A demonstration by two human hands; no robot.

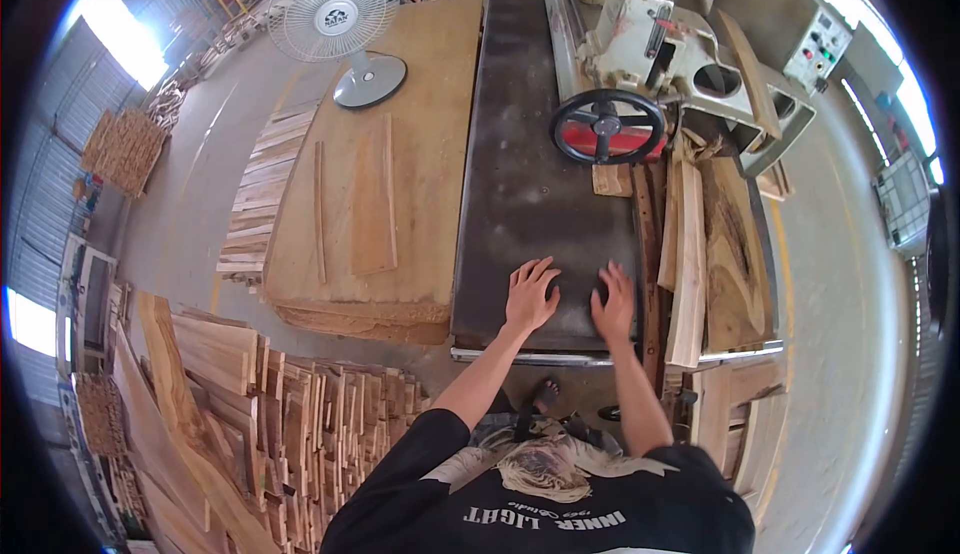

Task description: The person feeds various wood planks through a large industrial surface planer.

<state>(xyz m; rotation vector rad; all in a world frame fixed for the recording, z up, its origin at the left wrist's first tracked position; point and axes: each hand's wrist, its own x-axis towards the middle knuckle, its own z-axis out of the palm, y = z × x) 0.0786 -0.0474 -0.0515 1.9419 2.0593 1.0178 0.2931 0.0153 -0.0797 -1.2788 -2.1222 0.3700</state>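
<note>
My left hand point(532, 296) rests palm down near the front edge of a dark machine table point(545, 224), its fingers spread. To its right, my right hand point(612, 306) is also over the dark surface with fingers apart. Neither hand holds anything. Just right of my right hand runs a brown metal fence point(649, 264), with long pale boards point(688, 264) and a wide dark-grained board point(732, 254) lying beyond it. A black handwheel point(607, 127) on the machine stands ahead of my hands, with a small wood block point(612, 180) below it.
Left of the machine is a wooden worktop point(430, 154) carrying a grey fan point(337, 18) and a flat board point(372, 204). Many boards point(330, 414) stand stacked at the lower left. A control box point(822, 49) with buttons is at the upper right.
</note>
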